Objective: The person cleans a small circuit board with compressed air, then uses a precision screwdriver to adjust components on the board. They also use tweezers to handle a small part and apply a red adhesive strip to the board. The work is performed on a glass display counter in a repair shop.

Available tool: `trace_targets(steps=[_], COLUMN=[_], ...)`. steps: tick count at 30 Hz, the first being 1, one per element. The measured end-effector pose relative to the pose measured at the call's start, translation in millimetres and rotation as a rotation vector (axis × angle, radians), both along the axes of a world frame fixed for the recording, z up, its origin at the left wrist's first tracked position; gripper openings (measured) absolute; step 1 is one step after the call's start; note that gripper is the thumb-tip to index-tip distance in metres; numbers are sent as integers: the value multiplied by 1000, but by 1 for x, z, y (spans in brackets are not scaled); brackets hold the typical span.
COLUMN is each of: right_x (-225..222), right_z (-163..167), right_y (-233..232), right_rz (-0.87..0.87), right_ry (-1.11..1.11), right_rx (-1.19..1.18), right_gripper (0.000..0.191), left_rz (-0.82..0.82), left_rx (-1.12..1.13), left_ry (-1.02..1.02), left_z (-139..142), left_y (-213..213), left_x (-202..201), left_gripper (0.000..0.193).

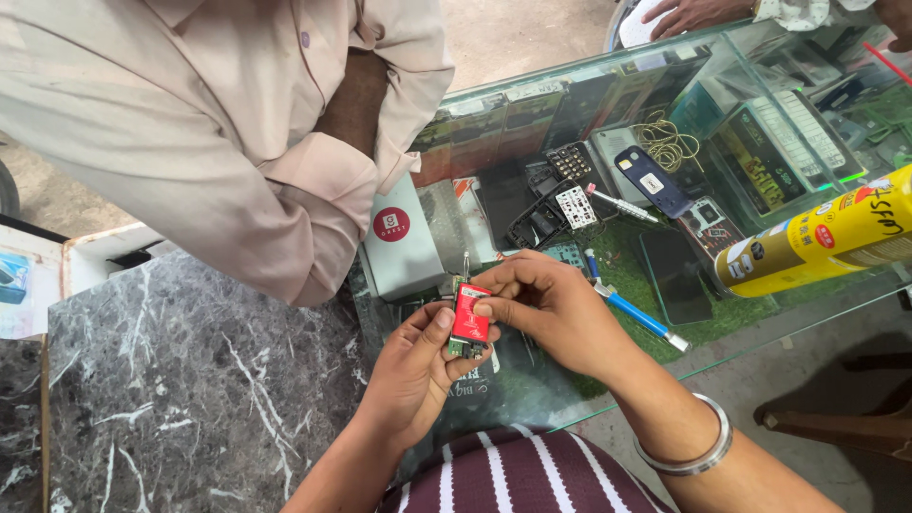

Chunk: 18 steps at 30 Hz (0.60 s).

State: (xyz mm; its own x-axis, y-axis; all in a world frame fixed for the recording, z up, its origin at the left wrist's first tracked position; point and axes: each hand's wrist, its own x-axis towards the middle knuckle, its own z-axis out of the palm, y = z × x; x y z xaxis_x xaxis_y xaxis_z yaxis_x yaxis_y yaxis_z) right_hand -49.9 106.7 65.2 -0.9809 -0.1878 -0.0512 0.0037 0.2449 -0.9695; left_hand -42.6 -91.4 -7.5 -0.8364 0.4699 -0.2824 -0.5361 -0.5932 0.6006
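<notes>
My left hand (413, 375) holds a small opened phone body with a red battery (470, 316) on its back, gripping it from below and the left. My right hand (546, 309) pinches the top and right side of the same device, the index finger pressing on the red battery. A thin metal tip (465, 263) sticks up from behind the device. A silver bangle (692, 446) sits on my right wrist. Both hands hover over a glass counter (532, 389).
A person in a beige shirt (237, 123) leans on the counter with folded arms. On the glass lie a white box (404, 249), phone parts, a blue phone (654, 182), a blue-handled screwdriver (635, 315), a black phone (674, 275) and a yellow spray can (817, 242). Another person's hand (693, 14) rests at the far edge. A marble slab (190, 380) is at left.
</notes>
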Motion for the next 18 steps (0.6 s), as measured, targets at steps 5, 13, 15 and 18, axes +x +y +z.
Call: trace_targets(steps=[5, 13, 15, 18], right_x=[-3, -1, 1, 5], right_z=[-7, -9, -8, -4], right_y=[2, 4, 4, 2], right_rz=[7, -17, -15, -7], right_ry=[-30, -64, -21, 45], right_rx=[-42, -69, -43, 0], right_gripper=[22, 21, 21, 21], left_rz=[-3, 13, 16, 15], left_rx=[-5, -6, -6, 1], left_ry=[-41, -40, -40, -40], left_z=[8, 4, 3, 0], left_y=[2, 6, 5, 4], left_x=[-1, 1, 1, 2], left_gripper=[31, 32, 31, 28])
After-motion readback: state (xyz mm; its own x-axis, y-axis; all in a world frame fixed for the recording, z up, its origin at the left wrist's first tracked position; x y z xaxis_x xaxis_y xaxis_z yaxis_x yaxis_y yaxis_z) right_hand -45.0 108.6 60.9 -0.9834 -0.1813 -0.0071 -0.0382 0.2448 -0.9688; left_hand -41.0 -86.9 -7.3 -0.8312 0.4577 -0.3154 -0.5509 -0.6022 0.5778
